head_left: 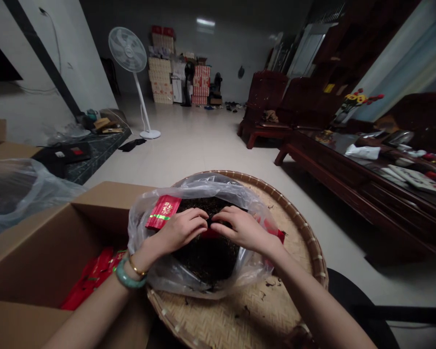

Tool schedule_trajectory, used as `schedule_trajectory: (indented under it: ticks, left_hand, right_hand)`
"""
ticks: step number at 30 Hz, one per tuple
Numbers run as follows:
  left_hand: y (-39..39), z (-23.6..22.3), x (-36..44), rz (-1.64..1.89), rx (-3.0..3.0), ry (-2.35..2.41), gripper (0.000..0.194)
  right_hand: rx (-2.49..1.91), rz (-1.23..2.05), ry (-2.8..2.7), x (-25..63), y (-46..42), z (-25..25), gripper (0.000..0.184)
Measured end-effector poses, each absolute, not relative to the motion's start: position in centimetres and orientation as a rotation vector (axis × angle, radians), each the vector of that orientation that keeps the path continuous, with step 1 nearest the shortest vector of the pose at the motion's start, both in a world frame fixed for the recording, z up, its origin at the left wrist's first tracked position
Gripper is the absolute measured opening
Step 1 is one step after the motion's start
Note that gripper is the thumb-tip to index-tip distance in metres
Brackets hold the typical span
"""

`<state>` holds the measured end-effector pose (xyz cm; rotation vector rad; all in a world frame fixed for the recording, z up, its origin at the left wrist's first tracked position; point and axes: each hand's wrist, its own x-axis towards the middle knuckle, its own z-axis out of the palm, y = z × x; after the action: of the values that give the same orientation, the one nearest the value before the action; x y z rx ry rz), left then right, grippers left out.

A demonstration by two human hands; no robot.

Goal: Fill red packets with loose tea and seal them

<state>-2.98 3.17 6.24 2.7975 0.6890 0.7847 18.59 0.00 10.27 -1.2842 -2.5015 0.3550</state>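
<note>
Both hands are inside a clear plastic bag (189,194) full of dark loose tea leaves (207,259). The bag rests on a round woven bamboo tray (298,218). My left hand (181,229) and my right hand (240,228) meet over the leaves, fingers curled and pinched together around a small red packet (210,234) that shows between them. A jade bangle and a gold bracelet sit on the left wrist. Another red packet (163,212) with gold print lies against the bag's left edge.
An open cardboard box (58,237) at the left holds several red packets (92,278). A plastic-lined container (14,194) stands further left. A dark wooden table (366,169) and chairs fill the right. A standing fan (129,51) and stacked cartons are at the back.
</note>
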Motion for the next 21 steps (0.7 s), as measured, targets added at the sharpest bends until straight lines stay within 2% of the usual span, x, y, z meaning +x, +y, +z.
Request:
schedule_trajectory:
  ticks: [5, 11, 17, 21]
  left_hand:
    - [3.1, 6.2, -2.9, 0.796, 2.772, 0.664, 0.016]
    - [3.0, 6.4, -2.9, 0.806, 2.772, 0.628, 0.016]
    - [2.8, 6.2, -2.5, 0.815, 2.747, 0.630, 0.016]
    - [2.7, 5.3, -2.2, 0.965, 2.556, 0.681, 0.014]
  right_hand:
    - [-1.232, 0.408, -2.529, 19.3, 0.3, 9.5, 0.013]
    - [-1.181, 0.483, -2.420, 19.7, 0.5, 9.8, 0.015]
    - [-1.331, 0.247, -2.608, 18.9, -0.4, 9.8, 0.014]
    - [-1.351, 0.197, -2.644, 18.4, 0.0, 9.1, 0.012]
